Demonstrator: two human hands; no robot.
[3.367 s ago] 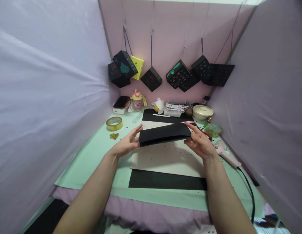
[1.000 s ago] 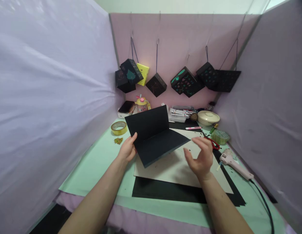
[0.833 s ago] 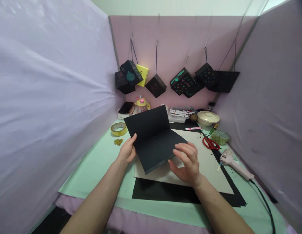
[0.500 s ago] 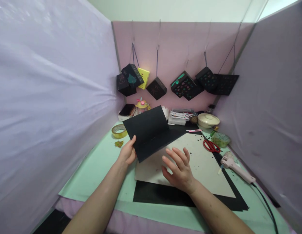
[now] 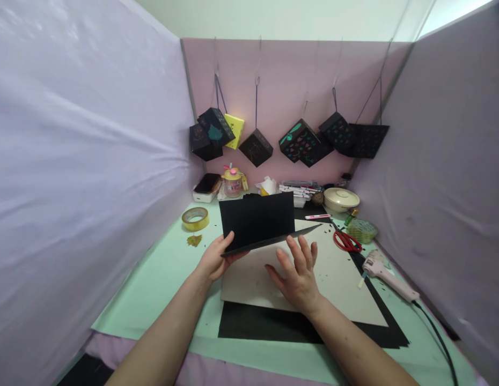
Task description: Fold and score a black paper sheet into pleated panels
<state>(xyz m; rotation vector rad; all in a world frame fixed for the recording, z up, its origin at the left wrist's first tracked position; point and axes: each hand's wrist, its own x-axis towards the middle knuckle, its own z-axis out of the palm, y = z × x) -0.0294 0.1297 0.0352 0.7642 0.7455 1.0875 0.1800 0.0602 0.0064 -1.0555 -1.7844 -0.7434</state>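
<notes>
A mint-green tabletop (image 5: pixel 153 289) spread across the lower half of the frame, with a cream rectangular board (image 5: pixel 338 273) lying right of centre. Above that board, in the middle of the frame, a folded black paper card (image 5: pixel 257 220) was held in the air, one panel upright and the other seen almost edge-on. The bare left hand (image 5: pixel 216 259) pinched its lower left corner, thumb above and fingers beneath; the bare right hand (image 5: pixel 298 276) spread its fingers at the lower edge, though whether they touched could not be told. Good handling seemed to call for a light pinch near the crease and some support under the right end, so that neither panel bent. Compared with half a second earlier, the lower panel had tipped from a broad face to a narrow wedge, and the right hand's fingers had come up to its edge.
</notes>
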